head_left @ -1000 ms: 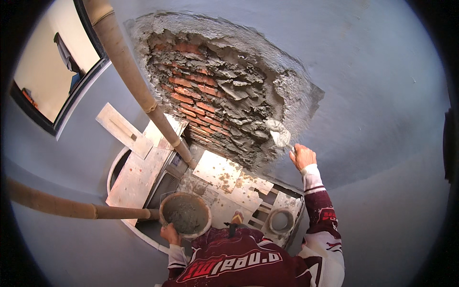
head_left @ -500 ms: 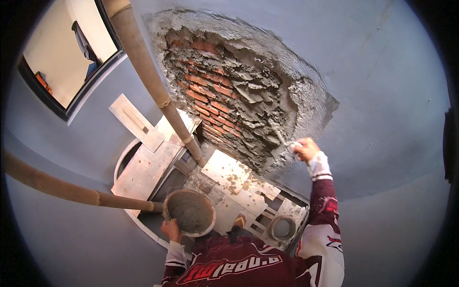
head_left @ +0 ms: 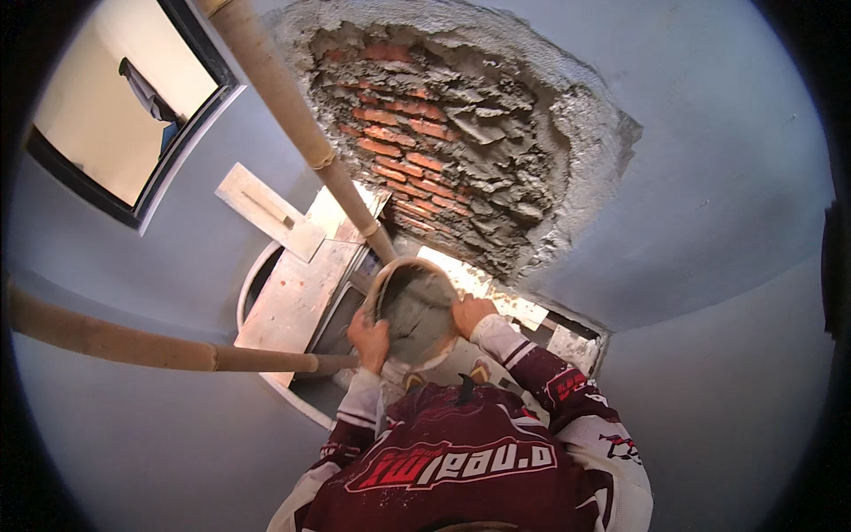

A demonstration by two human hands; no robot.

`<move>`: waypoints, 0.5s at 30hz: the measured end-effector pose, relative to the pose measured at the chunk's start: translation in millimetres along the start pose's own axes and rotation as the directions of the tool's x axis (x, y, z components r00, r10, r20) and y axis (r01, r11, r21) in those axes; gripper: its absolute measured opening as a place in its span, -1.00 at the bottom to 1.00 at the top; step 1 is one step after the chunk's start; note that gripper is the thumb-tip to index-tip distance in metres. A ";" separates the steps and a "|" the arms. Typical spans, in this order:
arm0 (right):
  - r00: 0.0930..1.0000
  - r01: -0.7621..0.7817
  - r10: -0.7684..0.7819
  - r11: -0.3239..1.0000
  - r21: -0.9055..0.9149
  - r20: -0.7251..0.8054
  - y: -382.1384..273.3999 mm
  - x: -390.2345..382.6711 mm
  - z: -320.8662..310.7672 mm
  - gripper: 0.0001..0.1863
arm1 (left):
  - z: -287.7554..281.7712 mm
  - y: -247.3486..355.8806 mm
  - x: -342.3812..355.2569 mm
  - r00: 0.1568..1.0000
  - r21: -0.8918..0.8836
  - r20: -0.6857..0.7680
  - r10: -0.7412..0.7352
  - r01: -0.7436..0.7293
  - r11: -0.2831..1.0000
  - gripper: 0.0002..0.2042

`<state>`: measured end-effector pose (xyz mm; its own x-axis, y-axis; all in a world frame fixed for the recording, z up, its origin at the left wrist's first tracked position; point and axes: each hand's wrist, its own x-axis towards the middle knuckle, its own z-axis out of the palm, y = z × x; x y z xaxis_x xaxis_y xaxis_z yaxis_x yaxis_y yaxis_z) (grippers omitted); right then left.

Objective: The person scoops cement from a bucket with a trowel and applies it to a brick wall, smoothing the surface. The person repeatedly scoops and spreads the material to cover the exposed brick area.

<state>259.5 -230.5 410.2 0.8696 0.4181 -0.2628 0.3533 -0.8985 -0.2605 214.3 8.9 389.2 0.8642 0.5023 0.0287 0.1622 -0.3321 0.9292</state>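
Note:
A round bucket (head_left: 425, 360) of grey wet mortar (head_left: 412, 309) is held at waist height in front of me, with my left hand (head_left: 370, 339) gripping its left rim. My right hand (head_left: 472, 315) is curled at the right rim; whether it holds the rim or a tool there is hidden. Above the bucket, a broken patch of wall shows red bricks (head_left: 394, 124) partly covered by rough mortar (head_left: 496, 151) within a pale ragged plaster edge (head_left: 585, 133).
Two bamboo poles (head_left: 275, 106) cross the left side. Beside them are pale boards (head_left: 288, 293), a plank with a handle (head_left: 257, 199) and a dark-framed window (head_left: 106, 106). Curved blue-grey wall (head_left: 709, 222) surrounds the patch. My sandalled feet show below the bucket.
My right hand came down from the wall to the bucket; the white tool it held is out of sight. The bucket, in my left hand, moved up and rightward.

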 end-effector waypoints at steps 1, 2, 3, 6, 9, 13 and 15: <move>0.991 -0.105 0.098 0.992 -0.077 -0.088 -11.2 10.6 14.1 -0.74 | 3.6 6.4 6.1 1.000 0.025 0.027 0.015 -0.015 1.000 -0.57; 0.998 -0.067 0.067 0.996 -0.061 -0.012 -18.6 13.1 16.2 -0.75 | 7.9 11.6 8.6 0.991 0.002 0.046 0.127 -0.128 0.992 -0.57; 0.997 -0.032 0.035 0.999 -0.043 0.063 -25.2 15.7 17.5 -0.76 | 10.9 16.7 10.2 0.969 -0.024 0.062 0.239 -0.238 0.971 -0.57; 0.987 0.037 -0.061 0.986 0.162 0.147 -24.2 18.6 32.7 -0.74 | 12.6 43.9 21.7 0.849 -0.077 0.148 0.508 -0.502 0.862 -0.58; 0.980 0.087 -0.155 0.898 0.432 0.125 -39.5 2.5 38.0 -0.63 | 0.2 46.0 36.8 0.856 -0.145 0.218 0.470 -0.448 0.882 -0.69; 0.965 0.184 -0.129 0.953 0.241 -0.228 -53.0 -26.4 28.6 -0.68 | -16.6 30.6 64.8 0.931 -0.190 0.159 0.327 -0.296 0.936 -0.67; 0.957 0.142 -0.160 0.986 -0.092 -0.243 -27.8 -30.0 23.1 -0.69 | -10.2 30.0 65.1 0.961 -0.200 0.180 0.211 -0.174 0.964 -0.61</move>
<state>215.6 -215.0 403.8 0.8591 0.5115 0.0157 0.5032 -0.8387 -0.2082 270.7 39.8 422.7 0.9504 0.2685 0.1571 -0.0894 -0.2480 0.9646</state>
